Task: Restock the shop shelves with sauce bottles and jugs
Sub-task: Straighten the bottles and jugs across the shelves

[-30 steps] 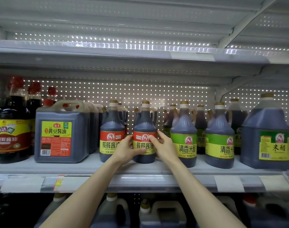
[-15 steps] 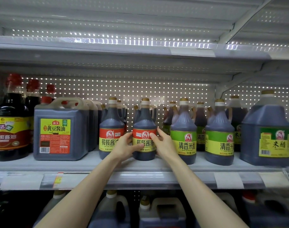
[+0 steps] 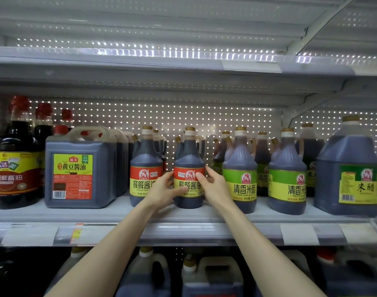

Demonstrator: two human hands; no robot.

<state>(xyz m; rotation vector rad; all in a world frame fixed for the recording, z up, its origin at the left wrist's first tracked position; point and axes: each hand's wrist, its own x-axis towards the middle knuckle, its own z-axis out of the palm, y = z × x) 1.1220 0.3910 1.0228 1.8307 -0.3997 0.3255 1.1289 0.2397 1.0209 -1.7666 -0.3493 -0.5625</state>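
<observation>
Head view: my left fingers (image 3: pixel 167 179) and right fingers (image 3: pixel 212 174) clasped the soy bottle (image 3: pixel 188 155), upright on the shelf (image 3: pixel 119 213) between its twin (image 3: pixel 144 155) and a vinegar bottle (image 3: pixel 240 159); squaring its label forward, level with its neighbours, seemed the careful way.

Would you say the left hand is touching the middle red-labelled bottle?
Touching. In the head view, the left hand wraps the middle red-labelled bottle, thumb on its label.

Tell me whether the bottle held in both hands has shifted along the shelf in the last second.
No. The held bottle keeps the same gaps to its red-labelled twin and the green-labelled bottle, base level with theirs on the shelf.
</observation>
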